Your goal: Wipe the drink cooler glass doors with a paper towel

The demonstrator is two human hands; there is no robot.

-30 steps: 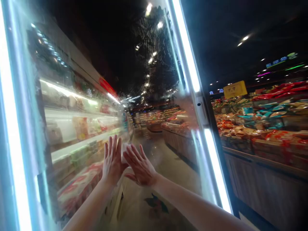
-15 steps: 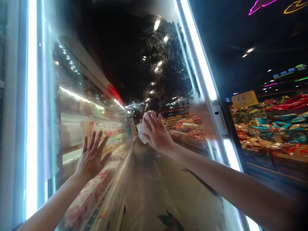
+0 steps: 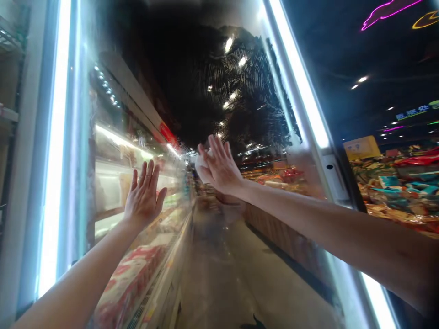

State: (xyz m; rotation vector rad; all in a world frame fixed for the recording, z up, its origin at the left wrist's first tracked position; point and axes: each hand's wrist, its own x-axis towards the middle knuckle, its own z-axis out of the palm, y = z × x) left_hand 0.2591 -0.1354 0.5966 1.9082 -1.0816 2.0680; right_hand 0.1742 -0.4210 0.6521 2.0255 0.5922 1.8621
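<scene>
A large glass door (image 3: 171, 87), reflecting the store aisle, fills the middle of the view. My left hand (image 3: 144, 196) is raised to its left part, fingers straight and palm toward the glass, holding nothing. Right of it, my right hand (image 3: 221, 169) lies flat over a white wipe (image 3: 203, 168) at the glass. The fingers and palm hide most of the wipe, and only its left side shows. Wavy, wet-looking streaks mark the upper right of the glass.
Bright light strips (image 3: 56, 151) run along the door's left and right edges. A lock-like fitting (image 3: 332, 176) sits on the right frame. Beyond it are packaged goods (image 3: 404, 187) and a yellow price sign (image 3: 361, 148). Shelving (image 3: 10, 109) shows at far left.
Both hands have moved upward, and the left hand's spread fingers have come closer together. The right hand remains over the wipe. The view has shifted slightly, carrying the door frame rightward.
</scene>
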